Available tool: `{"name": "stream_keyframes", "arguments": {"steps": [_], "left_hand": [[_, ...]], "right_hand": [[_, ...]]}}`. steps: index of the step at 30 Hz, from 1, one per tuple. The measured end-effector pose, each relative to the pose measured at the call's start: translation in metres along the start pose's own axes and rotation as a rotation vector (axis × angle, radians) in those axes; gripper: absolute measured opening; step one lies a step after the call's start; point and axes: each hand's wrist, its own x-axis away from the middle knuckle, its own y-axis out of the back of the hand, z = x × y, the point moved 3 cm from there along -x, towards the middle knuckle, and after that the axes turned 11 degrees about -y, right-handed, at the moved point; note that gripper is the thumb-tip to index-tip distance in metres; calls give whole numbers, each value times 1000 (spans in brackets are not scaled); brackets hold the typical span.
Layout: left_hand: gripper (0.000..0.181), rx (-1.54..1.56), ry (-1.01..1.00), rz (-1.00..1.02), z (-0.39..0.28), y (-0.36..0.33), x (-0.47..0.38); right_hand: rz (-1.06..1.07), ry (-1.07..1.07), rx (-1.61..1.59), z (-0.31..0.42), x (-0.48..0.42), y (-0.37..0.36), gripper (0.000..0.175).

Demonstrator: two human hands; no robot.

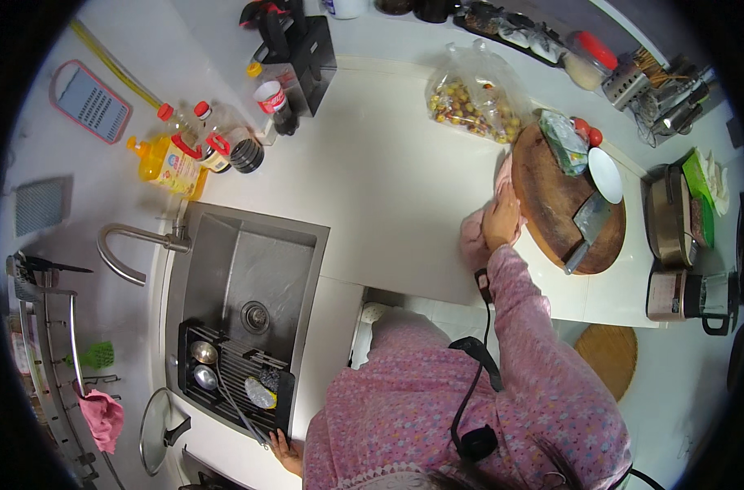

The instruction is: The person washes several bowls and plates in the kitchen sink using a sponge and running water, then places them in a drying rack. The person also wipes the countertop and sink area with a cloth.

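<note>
My right hand [502,218] presses on a crumpled pink cloth [474,236] on the white countertop [378,184], against the left edge of a round wooden cutting board [543,196]. On the board lie a cleaver [586,229], a white dish [605,176] and a plastic-wrapped pack of greens [563,142]. The dish overlaps the blade's far corner. My left hand [284,452] rests at the sink's near corner, its fingertips by the end of a black drain rack [286,392]. It appears to hold nothing; part of it is hidden by my body.
A steel sink [326,245] with a faucet [127,229] is on the left; ladles [205,352] and a sponge [260,392] lie in the rack. Bottles [243,150] and a knife block [313,67] stand behind. A bag of fruit [470,101], tomatoes [594,136] and a blender [669,297] are rightward.
</note>
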Motion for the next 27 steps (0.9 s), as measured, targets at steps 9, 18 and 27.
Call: {"name": "stream_keyframes", "arguments": {"steps": [9, 18, 27], "left_hand": [[50, -102, -80, -111, -17, -2, -1], [44, -196, -57, -118, -38, 3, -4], [48, -139, -35, -170, -35, 1, -1]], "right_hand": [[247, 240, -91, 112, -5, -25, 49], [912, 723, -482, 327, 251, -19, 60], [1484, 175, -1429, 314, 198, -22, 58]]}}
